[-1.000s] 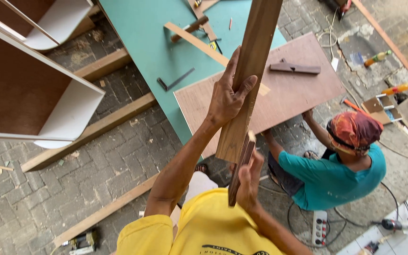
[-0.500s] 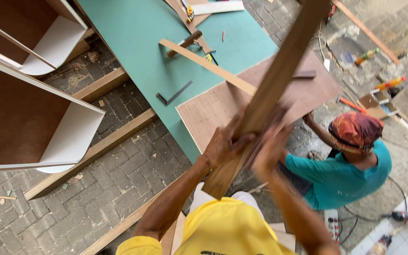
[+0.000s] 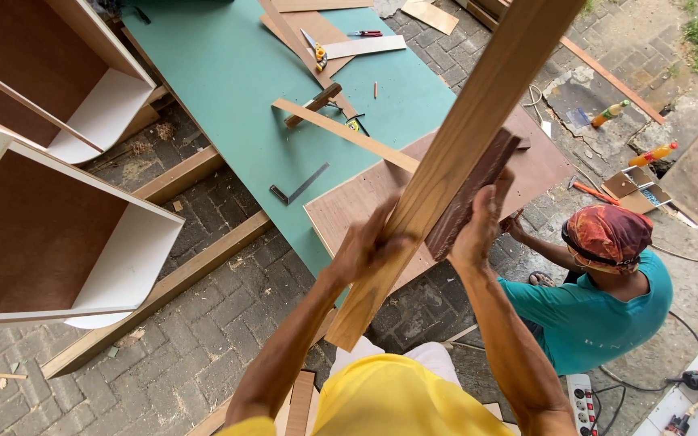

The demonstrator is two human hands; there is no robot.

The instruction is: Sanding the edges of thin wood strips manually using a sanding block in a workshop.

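Head view: left hand (image 3: 369,246) wrapped round the long plank (image 3: 454,161), right hand (image 3: 478,230) pressing a dark block (image 3: 472,194) against its side — I'd stroke along the grain, plank steady, above the green board (image 3: 236,73).

A crouching co-worker (image 3: 599,307) by the green panel (image 3: 236,89), steel square (image 3: 299,184) and open cabinets (image 3: 50,234).

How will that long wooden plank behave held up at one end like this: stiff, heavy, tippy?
Likely stiff: the long plank runs straight out of frame with no visible sag. Probably top-heavy, since the left hand grips near its lower end. The right hand presses a dark block against it, which may steady it.
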